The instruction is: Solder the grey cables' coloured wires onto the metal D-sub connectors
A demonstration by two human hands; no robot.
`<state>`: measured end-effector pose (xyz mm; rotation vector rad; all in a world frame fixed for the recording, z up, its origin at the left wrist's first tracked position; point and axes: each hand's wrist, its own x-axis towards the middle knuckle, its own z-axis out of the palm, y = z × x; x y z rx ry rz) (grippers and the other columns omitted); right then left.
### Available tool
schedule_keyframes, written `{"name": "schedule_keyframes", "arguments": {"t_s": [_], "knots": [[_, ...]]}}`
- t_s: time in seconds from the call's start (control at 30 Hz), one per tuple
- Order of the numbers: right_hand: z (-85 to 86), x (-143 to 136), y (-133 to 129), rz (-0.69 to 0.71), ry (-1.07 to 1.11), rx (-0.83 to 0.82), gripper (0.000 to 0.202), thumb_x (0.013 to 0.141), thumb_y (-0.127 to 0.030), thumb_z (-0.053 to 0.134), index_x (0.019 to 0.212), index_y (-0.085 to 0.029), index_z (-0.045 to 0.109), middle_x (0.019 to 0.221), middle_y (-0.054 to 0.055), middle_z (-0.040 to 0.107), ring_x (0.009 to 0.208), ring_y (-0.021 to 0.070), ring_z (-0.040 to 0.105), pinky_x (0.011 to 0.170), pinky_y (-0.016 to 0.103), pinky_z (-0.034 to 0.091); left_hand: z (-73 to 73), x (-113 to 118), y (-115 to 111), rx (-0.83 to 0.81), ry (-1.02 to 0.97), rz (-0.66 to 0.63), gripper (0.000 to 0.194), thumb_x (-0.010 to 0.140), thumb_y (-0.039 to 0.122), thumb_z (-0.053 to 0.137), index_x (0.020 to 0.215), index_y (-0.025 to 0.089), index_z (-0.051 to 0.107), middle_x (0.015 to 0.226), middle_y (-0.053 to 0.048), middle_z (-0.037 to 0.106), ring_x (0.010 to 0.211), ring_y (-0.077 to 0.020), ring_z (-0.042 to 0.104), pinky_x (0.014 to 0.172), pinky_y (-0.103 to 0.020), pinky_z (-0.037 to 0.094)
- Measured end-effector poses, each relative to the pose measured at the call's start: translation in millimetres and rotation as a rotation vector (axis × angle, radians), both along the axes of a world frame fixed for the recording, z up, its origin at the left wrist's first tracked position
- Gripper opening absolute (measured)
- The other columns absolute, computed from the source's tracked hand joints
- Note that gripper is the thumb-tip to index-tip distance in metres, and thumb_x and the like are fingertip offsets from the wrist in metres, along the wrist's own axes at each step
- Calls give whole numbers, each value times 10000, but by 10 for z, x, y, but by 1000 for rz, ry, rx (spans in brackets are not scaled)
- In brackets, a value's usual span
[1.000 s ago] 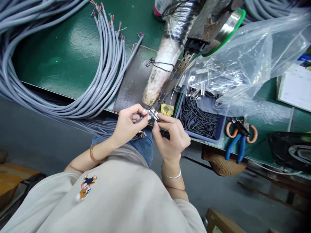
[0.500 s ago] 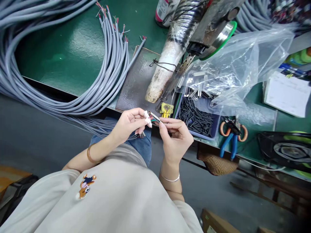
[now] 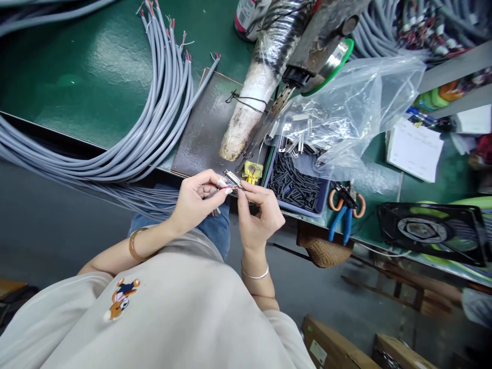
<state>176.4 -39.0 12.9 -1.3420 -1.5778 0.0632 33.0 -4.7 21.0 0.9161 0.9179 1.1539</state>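
Between my hands, just in front of the bench edge, is a metal multi-pin cable connector (image 3: 232,178) with thin coloured wires at its back. My left hand (image 3: 196,199) is closed with thumb and forefinger at the connector's left side and wires; white wrapping covers its fingertips. My right hand (image 3: 260,211) pinches the connector's right end between thumb and fingers. Part of the connector is hidden by the fingertips. Below my left hand, another connector end (image 3: 216,211) hangs over my lap. Grey cables (image 3: 154,192) run in from the left beneath that hand.
On the bench lie a bundle of grey cables (image 3: 154,118), a soldering iron stand with a wrapped white handle (image 3: 246,110), and a blue bin of black sleeves (image 3: 294,184). A clear bag of connectors (image 3: 303,128), pliers (image 3: 342,218) and a black fan (image 3: 426,230) stand to the right.
The view has swung right, so the bench things appear further left. The connector has been tilted, showing its metal face and pins more, with my fingers still on it.
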Motion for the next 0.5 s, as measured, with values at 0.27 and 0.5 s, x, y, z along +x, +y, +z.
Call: {"name": "schedule_keyframes", "arguments": {"t_s": [0.27,0.5], "knots": [[47,-3,115,56,70,-62,162,883,-127,705,819,-238,606,992,20,786,906,166,765,782,322,634,20,58,82,54,66,97,173,711,154,781,734,150,610,777,8,665,600,-48,601,546,-145,487],[80,2,197,49,36,-59,166,884,-135,711,813,-246,610,979,11,786,888,168,758,770,332,625,40,84,135,45,103,124,193,727,188,789,735,156,599,743,19,654,555,-37,563,508,-144,443]]}}
